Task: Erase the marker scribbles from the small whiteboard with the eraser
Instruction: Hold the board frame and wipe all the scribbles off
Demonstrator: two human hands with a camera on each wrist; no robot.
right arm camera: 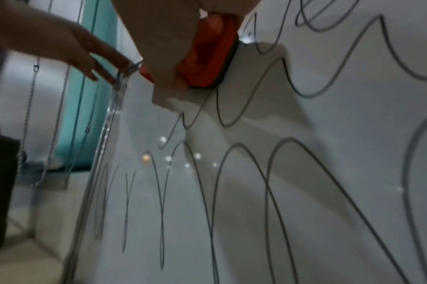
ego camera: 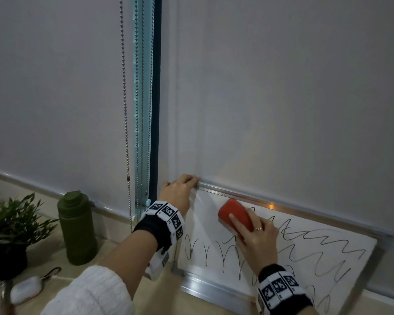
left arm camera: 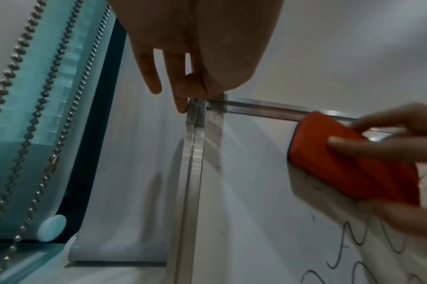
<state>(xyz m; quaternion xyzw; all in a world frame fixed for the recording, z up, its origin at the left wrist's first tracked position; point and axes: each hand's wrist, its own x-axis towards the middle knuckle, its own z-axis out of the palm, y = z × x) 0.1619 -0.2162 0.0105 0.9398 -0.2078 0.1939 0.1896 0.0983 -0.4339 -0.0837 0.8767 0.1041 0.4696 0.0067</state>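
The small whiteboard point(ego camera: 205, 226) has an aluminium frame and leans against the roller blind. Black marker scribbles point(ego camera: 316, 242) cover its middle and right, while the top-left area is wiped bare. My right hand point(ego camera: 257, 242) grips the red eraser point(ego camera: 234, 214) and presses it flat on the board near the top edge, left of centre. In the right wrist view the eraser point(right arm camera: 207, 57) sits just above a zigzag line point(right arm camera: 256, 173). My left hand point(ego camera: 178, 189) holds the board's top-left corner; the fingers point(left arm camera: 183, 103) and thumb pinch the frame there.
On the sill to the left stand a dark green bottle point(ego camera: 77, 228) and a potted plant point(ego camera: 9, 226). A white earbud case point(ego camera: 25, 292) lies near the front. Bead chains point(ego camera: 127, 133) hang just left of the board.
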